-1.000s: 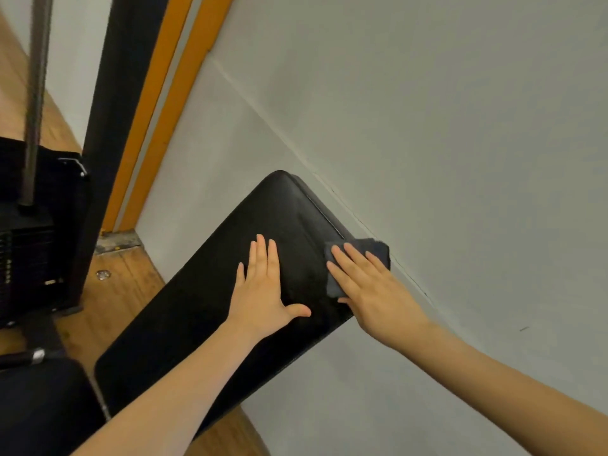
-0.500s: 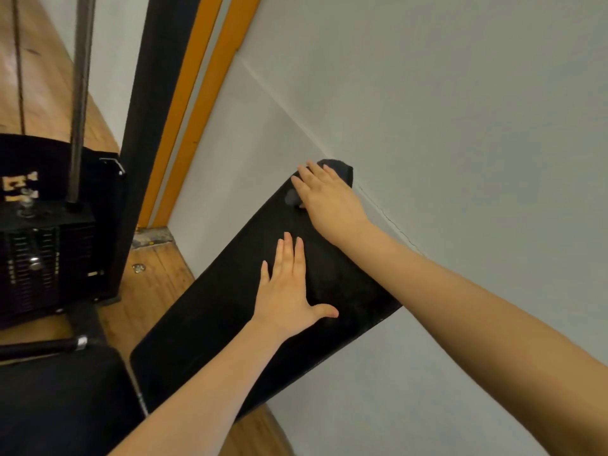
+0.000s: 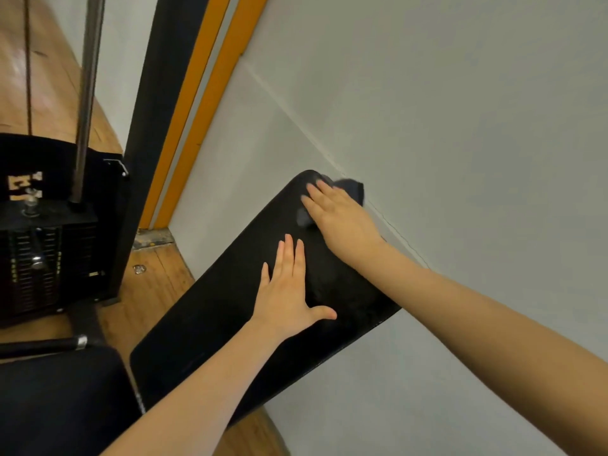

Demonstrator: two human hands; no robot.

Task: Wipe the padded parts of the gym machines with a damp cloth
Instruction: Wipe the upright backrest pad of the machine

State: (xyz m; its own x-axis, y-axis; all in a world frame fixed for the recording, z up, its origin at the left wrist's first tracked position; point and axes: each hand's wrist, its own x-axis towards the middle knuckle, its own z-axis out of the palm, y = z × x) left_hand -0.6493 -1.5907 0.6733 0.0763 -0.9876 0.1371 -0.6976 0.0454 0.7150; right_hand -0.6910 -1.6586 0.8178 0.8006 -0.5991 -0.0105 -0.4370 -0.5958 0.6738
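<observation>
Two hands are working the black back pad (image 3: 230,324): left hand (image 3: 289,297) pressing flat, fingers spread; right hand (image 3: 339,215), having swept up from mid-pad, is flattening the cloth (image 3: 348,187) (dark) at the far end, finishing that stroke.

The one head-worn view looks steeply down, close over the backrest pad (image 3: 230,311) by the wall (image 3: 460,126).

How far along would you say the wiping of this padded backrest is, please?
Done: nothing can be confirmed. In hand: the right hand presses the cloth on the backrest pad's top end; the left hand lies flat mid-pad. Left, probably: the seat pad.
</observation>
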